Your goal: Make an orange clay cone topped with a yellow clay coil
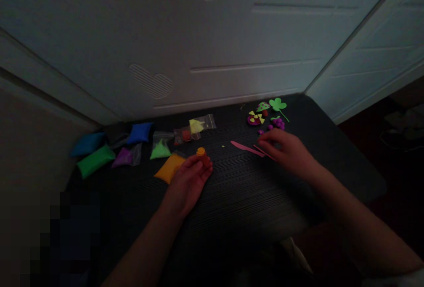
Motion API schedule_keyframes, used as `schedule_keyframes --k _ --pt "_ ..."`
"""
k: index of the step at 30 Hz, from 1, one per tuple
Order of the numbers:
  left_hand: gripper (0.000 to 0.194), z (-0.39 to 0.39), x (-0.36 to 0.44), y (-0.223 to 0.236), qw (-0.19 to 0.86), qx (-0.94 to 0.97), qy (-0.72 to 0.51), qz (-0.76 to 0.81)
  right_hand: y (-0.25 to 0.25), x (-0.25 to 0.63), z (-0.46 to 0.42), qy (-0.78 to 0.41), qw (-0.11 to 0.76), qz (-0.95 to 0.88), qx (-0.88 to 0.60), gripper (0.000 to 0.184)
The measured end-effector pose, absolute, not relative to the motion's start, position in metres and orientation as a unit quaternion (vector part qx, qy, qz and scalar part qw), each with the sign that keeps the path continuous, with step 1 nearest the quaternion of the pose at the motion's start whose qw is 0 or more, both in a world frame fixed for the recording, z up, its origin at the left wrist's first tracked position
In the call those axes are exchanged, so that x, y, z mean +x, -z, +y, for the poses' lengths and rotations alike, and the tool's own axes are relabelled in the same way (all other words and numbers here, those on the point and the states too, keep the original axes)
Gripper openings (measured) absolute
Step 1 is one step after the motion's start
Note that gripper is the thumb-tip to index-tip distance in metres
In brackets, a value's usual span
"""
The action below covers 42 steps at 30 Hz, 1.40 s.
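My left hand [190, 179] is closed round a small upright clay piece [201, 152], a reddish-orange stub with a rolled yellow-orange top. Just behind that hand lies a bag of orange clay [170, 168]. My right hand [281, 148] hovers over the right of the table, thumb and forefinger brought together; what they hold, if anything, I cannot make out. Close to its fingertips are a small purple clay piece [260, 132] and a thin pink tool [261, 150], partly covered by the hand. A pink clay knife [247, 148] lies to the left of them.
Bags of blue [139, 133], green [96, 162], purple [124, 157] and light green clay [160, 149] lie at left. Finished clay shapes, including a clover [277, 104], a mushroom [263, 107] and grapes [278, 123], sit at back right. A white panel [232, 84] borders the dark table [232, 203].
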<state>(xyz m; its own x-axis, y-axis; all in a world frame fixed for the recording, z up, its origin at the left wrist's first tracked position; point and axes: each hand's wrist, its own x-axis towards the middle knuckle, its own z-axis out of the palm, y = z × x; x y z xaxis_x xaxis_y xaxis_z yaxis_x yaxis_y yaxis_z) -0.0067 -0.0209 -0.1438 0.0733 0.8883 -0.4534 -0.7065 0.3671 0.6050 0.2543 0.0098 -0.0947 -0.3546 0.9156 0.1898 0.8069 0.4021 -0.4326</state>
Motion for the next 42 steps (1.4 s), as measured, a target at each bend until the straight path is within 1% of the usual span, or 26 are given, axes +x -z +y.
schedule_keyframes --k 2,7,10,13,18,21,26,33,37,42 --pt "0.017 -0.021 -0.006 0.145 0.72 0.12 -0.551 0.404 0.098 0.22 -0.004 -0.168 0.213 -0.83 -0.488 0.017" --pt "0.013 -0.021 -0.006 0.145 0.716 0.151 -0.546 0.408 0.112 0.16 -0.018 -0.19 0.263 -0.829 -0.455 0.025" --pt "0.016 -0.022 -0.005 0.144 0.719 0.164 -0.535 0.411 0.118 0.153 -0.019 -0.19 0.297 -0.817 -0.456 0.024" --pt "0.018 -0.024 -0.002 0.145 0.721 0.172 -0.527 0.415 0.126 0.154 -0.019 -0.186 0.33 -0.805 -0.456 0.019" --pt "0.014 -0.027 0.002 0.145 0.726 0.196 -0.512 0.416 0.138 0.157 -0.018 -0.18 0.369 -0.792 -0.452 0.015" --pt "0.013 -0.027 0.002 0.145 0.726 0.21 -0.503 0.42 0.14 0.159 -0.017 -0.177 0.373 -0.796 -0.443 0.013" --pt "0.021 -0.029 0.003 0.146 0.716 0.233 -0.484 0.446 0.138 0.163 -0.017 -0.163 0.362 -0.808 -0.435 0.013" --pt "0.015 -0.031 0.003 0.149 0.692 0.233 -0.479 0.487 0.14 0.162 -0.018 -0.145 0.355 -0.822 -0.421 0.014" --pt "0.013 -0.029 0.004 0.147 0.702 0.231 -0.474 0.479 0.141 0.162 -0.018 -0.14 0.36 -0.827 -0.408 0.015" --pt "0.012 -0.029 0.006 0.145 0.721 0.22 -0.475 0.454 0.143 0.161 -0.017 -0.129 0.377 -0.825 -0.4 0.01"
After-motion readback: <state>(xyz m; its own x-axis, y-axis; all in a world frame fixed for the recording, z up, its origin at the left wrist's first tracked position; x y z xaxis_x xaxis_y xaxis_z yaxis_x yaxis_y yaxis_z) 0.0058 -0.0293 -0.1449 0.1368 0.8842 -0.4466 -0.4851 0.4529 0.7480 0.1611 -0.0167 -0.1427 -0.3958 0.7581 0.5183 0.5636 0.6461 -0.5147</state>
